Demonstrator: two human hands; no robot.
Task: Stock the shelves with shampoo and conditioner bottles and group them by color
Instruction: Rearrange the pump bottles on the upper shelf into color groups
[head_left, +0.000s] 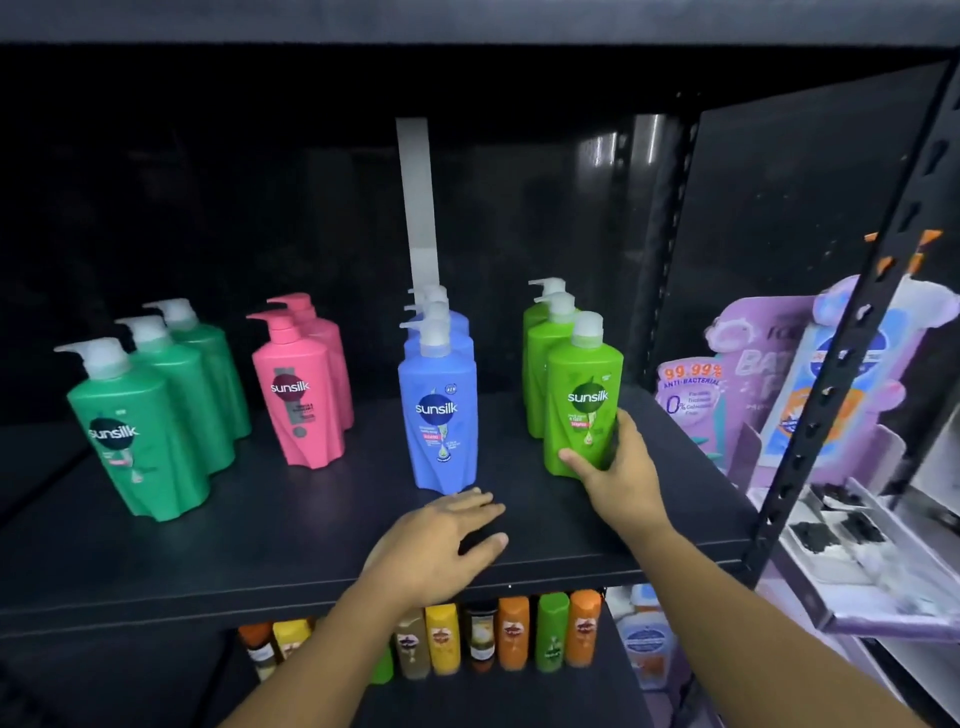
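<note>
Black shelf (291, 551). The front lime-green bottle (582, 395) stands upright toward the shelf's right end, its lower right side clasped by the right hand (618, 478). The left hand (441, 535) lies flat, fingers straight, near the shelf's front edge.

A: How many teal pump bottles (140, 431) at the left of the frame?
B: Three, in a row. Next to them, two pink pump bottles (298, 400).
A: And the blue pump bottles (439, 415) in the middle?
B: At least three. They stand in line, so I cannot tell if there is a fourth. Right of centre, three lime green pump bottles (584, 405).
A: The small bottles (514, 631) along the bottom?
B: About nine show, some partly behind an arm. Two hands: the left hand (441, 535) and the right hand (618, 467).
</note>
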